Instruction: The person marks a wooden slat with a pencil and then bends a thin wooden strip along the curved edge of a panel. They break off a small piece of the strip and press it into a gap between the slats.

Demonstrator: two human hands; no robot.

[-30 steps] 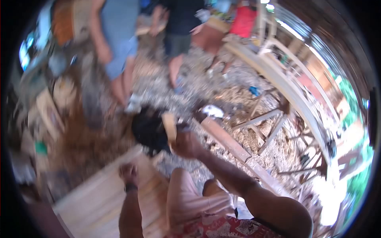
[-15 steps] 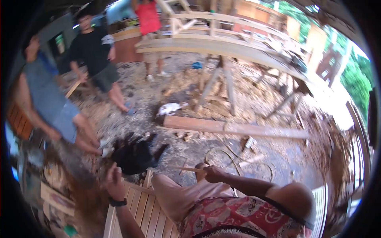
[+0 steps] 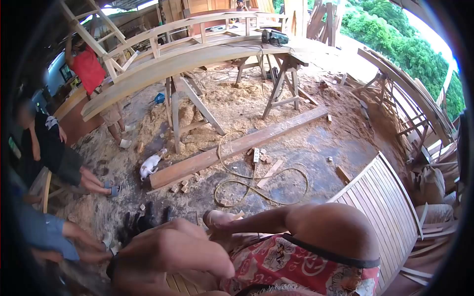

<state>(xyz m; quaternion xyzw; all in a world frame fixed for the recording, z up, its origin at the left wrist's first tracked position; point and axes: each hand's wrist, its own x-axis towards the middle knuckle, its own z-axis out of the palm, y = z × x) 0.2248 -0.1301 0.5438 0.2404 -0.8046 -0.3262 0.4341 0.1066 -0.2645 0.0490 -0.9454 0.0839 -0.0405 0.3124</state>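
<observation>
Large and close to the camera at the bottom left, my left hand is bent inward with a dark band at its wrist; its fingers cannot be made out clearly. My right hand is low in the centre, closed and partly hidden. A short piece of pale wooden stick shows beside it. Below lies the red patterned cloth that I wear. Part of a slatted wooden panel shows under my left arm.
A coiled cable with a power strip and a long plank lie on the floor. Trestles carry a curved wooden frame. Three people stand or sit at left. A small white animal and a slatted panel are nearby.
The view has turned to the right. My left hand has come up close to the camera, bent inward. Less of the stick by my right hand shows.
</observation>
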